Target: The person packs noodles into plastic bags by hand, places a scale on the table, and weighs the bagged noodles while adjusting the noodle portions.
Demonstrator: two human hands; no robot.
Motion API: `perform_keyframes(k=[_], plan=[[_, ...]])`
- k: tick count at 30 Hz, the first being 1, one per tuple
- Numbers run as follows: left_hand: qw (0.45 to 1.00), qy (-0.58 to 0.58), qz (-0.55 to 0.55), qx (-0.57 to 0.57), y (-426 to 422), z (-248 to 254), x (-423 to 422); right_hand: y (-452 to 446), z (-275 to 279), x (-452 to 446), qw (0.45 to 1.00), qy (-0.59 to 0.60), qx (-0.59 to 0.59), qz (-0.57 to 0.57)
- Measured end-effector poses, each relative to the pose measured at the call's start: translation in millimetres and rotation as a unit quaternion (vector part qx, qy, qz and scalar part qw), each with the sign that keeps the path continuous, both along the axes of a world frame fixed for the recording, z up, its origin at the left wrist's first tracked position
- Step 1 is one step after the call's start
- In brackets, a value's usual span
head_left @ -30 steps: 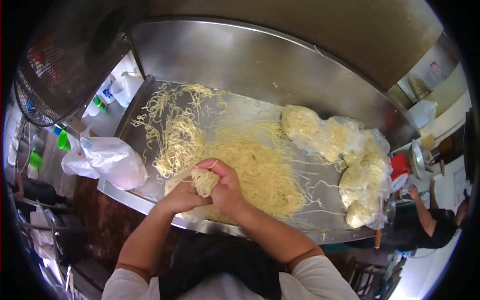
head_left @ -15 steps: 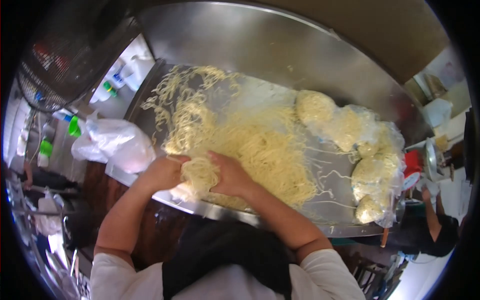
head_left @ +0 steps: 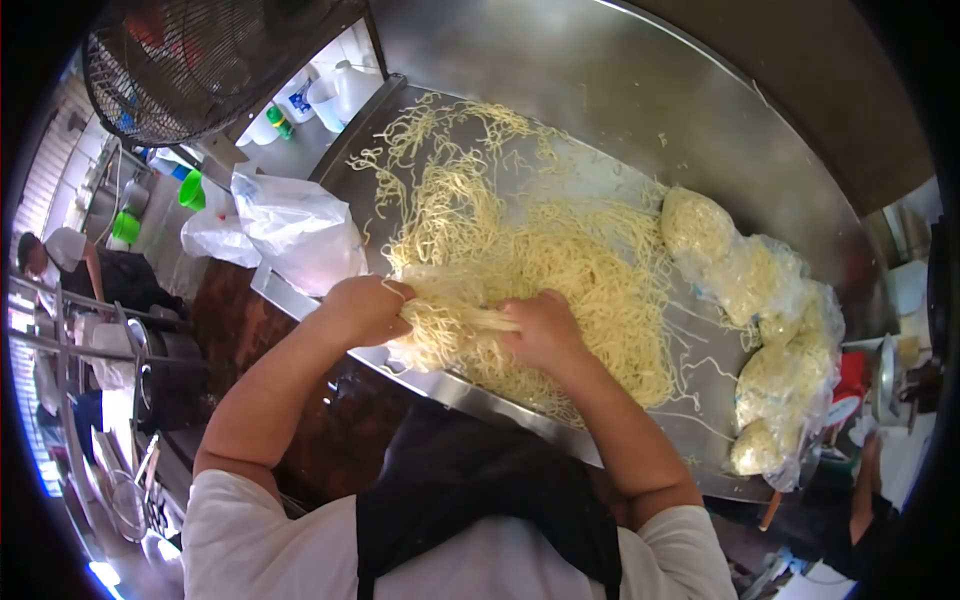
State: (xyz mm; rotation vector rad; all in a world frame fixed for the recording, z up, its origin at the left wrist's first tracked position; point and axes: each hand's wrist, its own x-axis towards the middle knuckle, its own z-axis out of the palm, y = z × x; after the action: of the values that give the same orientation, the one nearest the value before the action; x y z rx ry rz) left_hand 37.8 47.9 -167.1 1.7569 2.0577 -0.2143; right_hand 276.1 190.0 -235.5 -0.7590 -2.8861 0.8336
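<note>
A clear plastic bag of noodles (head_left: 436,330) stretches between my hands at the front edge of the metal tray. Closed fingers of my left hand (head_left: 368,312) grip its left side. On the other side, my right hand (head_left: 548,332) is closed on a pulled, whitish length of the plastic. Loose yellow noodles (head_left: 610,310) lie in a heap just beyond and to the right of my right hand. Thinner, scattered strands (head_left: 455,205) reach toward the tray's far left corner.
Several filled noodle bags (head_left: 790,370) line the right side of the metal tray (head_left: 715,420). A white plastic bag (head_left: 300,230) sits at its left edge. A fan (head_left: 170,75) stands at upper left. One person (head_left: 75,260) is at far left; another person's arm (head_left: 865,490) shows at right.
My hands have moved apart, stretching the plastic between them, where before they were close together around the noodle bundle. The whole view has shifted, so the tray appears farther right.
</note>
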Motion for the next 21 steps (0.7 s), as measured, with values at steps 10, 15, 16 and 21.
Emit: perform_keyframes(k=[10, 15, 16, 21], plan=[[0.996, 0.050, 0.033, -0.068, -10.8, 10.2, -10.1, 50.5, 17.1, 46.4, 0.981, 0.014, 0.141, -0.133], [0.992, 0.063, 0.072, -0.085, -18.4, 10.2, -15.6, 63.9, 10.8, 54.6, 0.976, 0.007, 0.143, -0.162], [0.991, 0.065, 0.079, -0.083, -19.7, 10.9, -15.7, 62.3, 12.7, 52.3, 0.981, -0.017, 0.122, -0.149], [0.990, 0.041, 0.112, -0.073, -31.8, 17.9, -21.6, 49.0, 35.8, 34.9, 0.996, -0.056, -0.033, -0.069]])
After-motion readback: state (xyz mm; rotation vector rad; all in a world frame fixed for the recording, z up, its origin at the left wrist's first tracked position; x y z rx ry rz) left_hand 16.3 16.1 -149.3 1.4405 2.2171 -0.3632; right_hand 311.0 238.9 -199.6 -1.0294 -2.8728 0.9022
